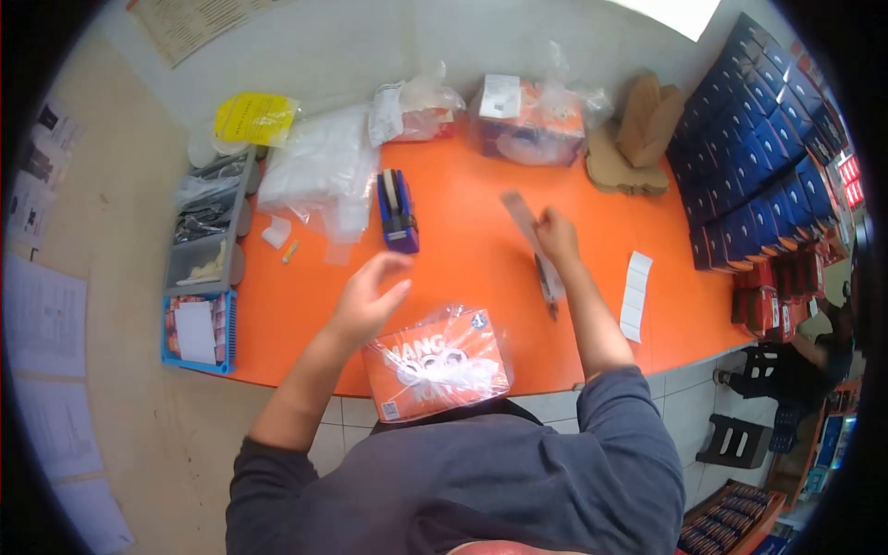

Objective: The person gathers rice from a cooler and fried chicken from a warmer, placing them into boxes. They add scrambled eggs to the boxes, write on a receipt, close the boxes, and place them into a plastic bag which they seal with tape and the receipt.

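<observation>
My left hand (368,298) is held over the table with its fingers apart and nothing in them. It is just below a blue tape dispenser (398,213). In front of my body an orange printed shoebox (437,363), wrapped in clear plastic, lies at the table's front edge. My right hand (558,239) is closed on a greyish strip (520,215), blurred by motion, whose kind I cannot make out. Under that strip shows a dark, slim, pointed object (552,308). Right of my forearm lies a white strip of labels (635,296).
Clear plastic bags (319,171) and a yellow packet (256,117) lie at the back left, beside a grey organiser (199,227) and a blue basket (229,333). Another wrapped box (527,120) and brown cardboard (638,139) stand behind. Blue boxes (754,153) are stacked right; a person sits beyond.
</observation>
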Demonstrator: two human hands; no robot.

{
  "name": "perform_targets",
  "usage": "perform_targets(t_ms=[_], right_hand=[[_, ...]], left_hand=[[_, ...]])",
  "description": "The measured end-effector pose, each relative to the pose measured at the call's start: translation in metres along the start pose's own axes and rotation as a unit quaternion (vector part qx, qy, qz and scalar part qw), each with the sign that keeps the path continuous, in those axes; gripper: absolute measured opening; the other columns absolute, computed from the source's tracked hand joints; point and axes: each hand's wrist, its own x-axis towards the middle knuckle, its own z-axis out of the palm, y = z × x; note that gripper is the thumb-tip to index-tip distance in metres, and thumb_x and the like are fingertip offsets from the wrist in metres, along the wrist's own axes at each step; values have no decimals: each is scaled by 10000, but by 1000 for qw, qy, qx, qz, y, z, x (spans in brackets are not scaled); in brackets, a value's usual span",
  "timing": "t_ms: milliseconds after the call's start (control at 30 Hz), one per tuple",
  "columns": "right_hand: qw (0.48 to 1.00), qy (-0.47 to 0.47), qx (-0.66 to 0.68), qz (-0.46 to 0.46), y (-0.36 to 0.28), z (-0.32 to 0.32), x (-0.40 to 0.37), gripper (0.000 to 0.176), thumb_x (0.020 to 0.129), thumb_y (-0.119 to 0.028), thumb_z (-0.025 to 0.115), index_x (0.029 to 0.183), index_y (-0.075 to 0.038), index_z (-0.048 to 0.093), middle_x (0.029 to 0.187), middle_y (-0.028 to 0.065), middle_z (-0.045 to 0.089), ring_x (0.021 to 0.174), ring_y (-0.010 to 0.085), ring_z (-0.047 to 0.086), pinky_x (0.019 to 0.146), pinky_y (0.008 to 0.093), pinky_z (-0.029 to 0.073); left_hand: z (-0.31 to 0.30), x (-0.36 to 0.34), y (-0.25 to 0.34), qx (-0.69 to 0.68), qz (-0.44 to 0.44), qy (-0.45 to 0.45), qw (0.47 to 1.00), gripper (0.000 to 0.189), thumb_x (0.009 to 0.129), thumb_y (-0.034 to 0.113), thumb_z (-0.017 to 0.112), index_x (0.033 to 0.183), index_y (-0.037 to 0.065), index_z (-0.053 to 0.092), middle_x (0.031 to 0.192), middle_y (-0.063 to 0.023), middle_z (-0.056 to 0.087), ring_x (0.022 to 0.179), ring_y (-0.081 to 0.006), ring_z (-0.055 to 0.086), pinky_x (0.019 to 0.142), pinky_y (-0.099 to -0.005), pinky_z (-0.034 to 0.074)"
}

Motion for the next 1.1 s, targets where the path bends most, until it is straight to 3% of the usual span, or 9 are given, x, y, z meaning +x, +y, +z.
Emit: perform_targets(t_ms=[100, 200, 267, 367, 500, 600, 933, 1000, 1100], right_hand=[[897, -48, 398, -184, -137, -35, -20, 193, 745, -136, 696, 778, -49, 527, 689, 23, 563, 618, 146, 506, 537, 273, 393], [863, -136, 419, -246, -213, -31, -40, 171, 761, -128, 689, 818, -40, 554, 766, 28, 571, 738, 120, 535, 607, 261, 433], [804, -180, 534, -189, -232, -19, -37, 164, 781, -149, 674, 858, -42, 576, 808, 32, 576, 807, 131, 544, 655, 262, 450], [877, -266, 400, -6, -212, 25, -9, 205, 797, -189, 659, 946, -55, 617, 867, 53, 595, 866, 145, 541, 706, 283, 455], [884, -368, 251, 143, -207, 70, 0, 321, 808, -294, 636, 1003, -40, 620, 901, 44, 576, 835, 138, 491, 703, 291, 406], [838, -336, 413, 118, -199, 100, -4, 156, 799, -189, 665, 839, -40, 644, 829, 59, 630, 764, 124, 549, 600, 289, 413], [922, -320, 213, 52, -149, 142, -34, 156, 789, -184, 635, 848, -42, 653, 692, 41, 615, 575, 135, 537, 512, 282, 412], [951, -297, 89, 15, -143, 138, -36, 138, 788, -168, 626, 822, -36, 649, 669, 43, 603, 580, 136, 539, 508, 279, 412], [890, -386, 242, -6, -150, 99, -27, 146, 810, -162, 607, 862, -28, 630, 661, 3, 555, 558, 98, 468, 497, 252, 373]], left_hand=[[14, 49, -15, -76, 57, 66, 993, 467, 819, 170, 634, 1195, -29, 441, 1065, -134, 568, 1036, -192, 523, 900, -308, 400], [0, 69, -9, -211, 52, 210, 953, 562, 799, 155, 662, 1248, -34, 381, 1052, -134, 580, 930, -184, 562, 831, -305, 439], [-56, 72, -26, 37, 79, 298, 951, 569, 803, 104, 616, 1297, -2, 354, 1015, -163, 599, 824, -232, 604, 747, -340, 478], [-93, 55, -19, 392, -145, 202, 886, 559, 802, 53, 533, 1335, 138, 389, 917, -181, 612, 765, -294, 616, 666, -389, 488], [-61, 67, -106, 534, -86, -34, 841, 586, 804, 21, 453, 1303, 329, 439, 845, -151, 608, 783, -299, 615, 631, -408, 478], [-49, 76, -128, 484, -76, -91, 867, 555, 830, 34, 431, 1284, 353, 458, 859, -122, 608, 787, -279, 618, 627, -398, 479], [-42, 81, -127, 519, -115, -59, 845, 565, 777, -3, 491, 1260, 288, 504, 921, -169, 603, 834, -309, 614, 720, -376, 494], [-68, 62, -126, 461, -79, 13, 884, 377, 852, 121, 492, 1224, 171, 529, 926, -126, 637, 849, -281, 624, 728, -383, 495], [-107, -17, -25, 58, -72, 102, 990, 296, 790, 94, 612, 1079, 68, 559, 913, -105, 635, 861, -206, 617, 749, -328, 492]])
